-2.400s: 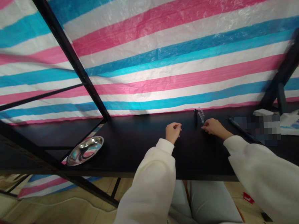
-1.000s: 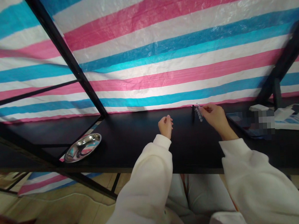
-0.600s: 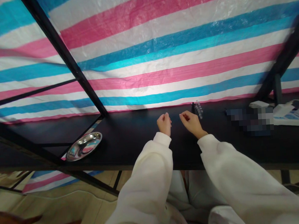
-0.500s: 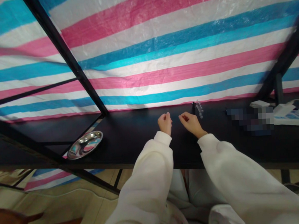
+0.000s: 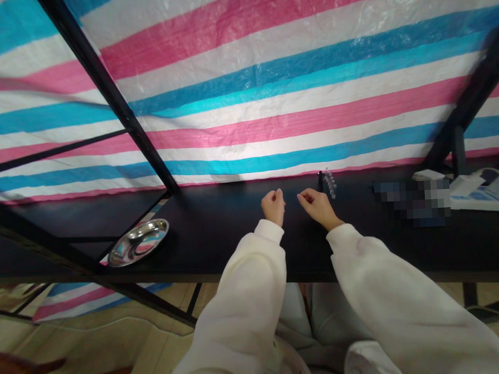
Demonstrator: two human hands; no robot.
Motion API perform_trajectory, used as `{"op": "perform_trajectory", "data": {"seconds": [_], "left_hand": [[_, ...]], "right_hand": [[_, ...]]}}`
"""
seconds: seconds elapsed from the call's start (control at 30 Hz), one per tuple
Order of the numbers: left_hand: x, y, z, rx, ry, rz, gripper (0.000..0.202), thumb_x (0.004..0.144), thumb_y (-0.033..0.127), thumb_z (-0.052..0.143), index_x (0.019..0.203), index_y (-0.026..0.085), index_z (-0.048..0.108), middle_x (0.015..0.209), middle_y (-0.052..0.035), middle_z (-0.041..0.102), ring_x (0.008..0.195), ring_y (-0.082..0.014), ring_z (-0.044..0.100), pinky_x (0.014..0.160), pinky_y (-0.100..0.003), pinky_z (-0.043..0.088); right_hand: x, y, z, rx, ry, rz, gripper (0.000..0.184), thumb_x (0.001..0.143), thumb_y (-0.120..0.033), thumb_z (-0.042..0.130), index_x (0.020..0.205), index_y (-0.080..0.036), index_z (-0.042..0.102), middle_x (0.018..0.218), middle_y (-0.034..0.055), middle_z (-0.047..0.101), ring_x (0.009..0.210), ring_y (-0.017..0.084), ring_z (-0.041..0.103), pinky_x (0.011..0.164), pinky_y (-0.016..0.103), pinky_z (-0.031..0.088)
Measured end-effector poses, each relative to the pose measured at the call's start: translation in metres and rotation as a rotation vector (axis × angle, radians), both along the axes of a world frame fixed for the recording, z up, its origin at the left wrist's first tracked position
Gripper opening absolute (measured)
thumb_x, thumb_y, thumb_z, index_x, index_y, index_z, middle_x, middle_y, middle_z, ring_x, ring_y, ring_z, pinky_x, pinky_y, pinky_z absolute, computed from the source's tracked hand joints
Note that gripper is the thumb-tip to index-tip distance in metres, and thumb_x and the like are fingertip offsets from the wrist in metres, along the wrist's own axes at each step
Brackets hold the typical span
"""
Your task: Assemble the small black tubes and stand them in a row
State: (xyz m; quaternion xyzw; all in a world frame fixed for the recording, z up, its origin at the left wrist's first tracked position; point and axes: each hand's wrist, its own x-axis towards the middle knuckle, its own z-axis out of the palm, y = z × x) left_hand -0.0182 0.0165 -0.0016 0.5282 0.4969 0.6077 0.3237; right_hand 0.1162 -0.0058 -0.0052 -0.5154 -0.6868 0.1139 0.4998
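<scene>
Above the black table (image 5: 218,227), my left hand (image 5: 273,209) is closed with the thumb pressed on the curled fingers. My right hand (image 5: 318,207) sits a short gap to its right, thumb and fingers pinched and pointing toward the left hand. Whatever either hand may hold is too small or hidden to make out. Just behind my right hand are a clear, bumpy strip (image 5: 329,184) and a small black upright piece (image 5: 320,179). I cannot tell whether these two are joined.
A shiny oval metal dish (image 5: 116,255) lies on the left, near a black frame post (image 5: 97,72). On the right are a blurred-out dark item (image 5: 417,200) and a white object with a cable (image 5: 480,197). A striped plastic sheet (image 5: 271,113) hangs behind the table.
The whole view has shifted slightly, so table items appear a little further left. Both hands keep nearly the same closed pose and spacing.
</scene>
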Motion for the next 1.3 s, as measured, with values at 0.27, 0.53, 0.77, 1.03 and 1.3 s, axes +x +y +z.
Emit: {"op": "perform_trajectory", "data": {"seconds": [0.27, 0.53, 0.77, 1.03, 1.3], "left_hand": [[0.0, 0.0002, 0.0002, 0.019, -0.009, -0.006, 0.036, 0.077, 0.033, 0.045, 0.045, 0.017, 0.04, 0.038, 0.0047, 0.041, 0.033, -0.006, 0.037, 0.038, -0.019, 0.03], [-0.0002, -0.0001, -0.0006, 0.029, 0.001, 0.0, 0.037, 0.077, 0.033, 0.045, 0.044, 0.017, 0.04, 0.038, 0.0047, 0.039, 0.035, -0.0059, 0.037, 0.041, -0.019, 0.031], [0.0, -0.0017, 0.0018, 0.007, -0.016, -0.013, 0.036, 0.076, 0.033, 0.046, 0.044, 0.017, 0.04, 0.037, 0.0048, 0.039, 0.034, -0.0058, 0.037, 0.039, -0.018, 0.029], [0.0005, -0.0028, 0.0028, 0.006, -0.018, -0.013, 0.036, 0.076, 0.031, 0.046, 0.043, 0.017, 0.039, 0.037, 0.0047, 0.039, 0.034, -0.0057, 0.037, 0.039, -0.019, 0.029], [0.0006, -0.0058, 0.0056, -0.002, -0.025, -0.017, 0.035, 0.076, 0.03, 0.046, 0.044, 0.018, 0.038, 0.038, 0.005, 0.039, 0.032, -0.0058, 0.036, 0.036, -0.02, 0.028]], "right_hand": [[0.0005, 0.0011, -0.0012, 0.004, -0.014, 0.012, 0.026, 0.078, -0.039, 0.046, 0.067, -0.017, 0.055, 0.054, -0.001, 0.051, 0.049, 0.011, 0.046, 0.052, 0.023, 0.035], [0.0001, 0.0002, -0.0002, -0.006, -0.013, 0.015, 0.026, 0.077, -0.04, 0.046, 0.067, -0.017, 0.056, 0.055, -0.0005, 0.053, 0.05, 0.011, 0.048, 0.052, 0.023, 0.036], [0.0008, 0.0003, -0.0003, -0.001, -0.05, 0.0, 0.028, 0.078, -0.04, 0.045, 0.067, -0.018, 0.056, 0.055, -0.0001, 0.054, 0.051, 0.011, 0.048, 0.052, 0.023, 0.036], [-0.0008, -0.0007, 0.0012, -0.006, -0.038, -0.002, 0.025, 0.078, -0.038, 0.046, 0.066, -0.018, 0.055, 0.054, -0.0008, 0.053, 0.049, 0.011, 0.046, 0.052, 0.023, 0.035], [0.0007, 0.001, -0.0016, -0.001, -0.032, 0.002, 0.027, 0.078, -0.041, 0.045, 0.066, -0.018, 0.055, 0.053, -0.0011, 0.051, 0.049, 0.011, 0.045, 0.05, 0.023, 0.034]]}}
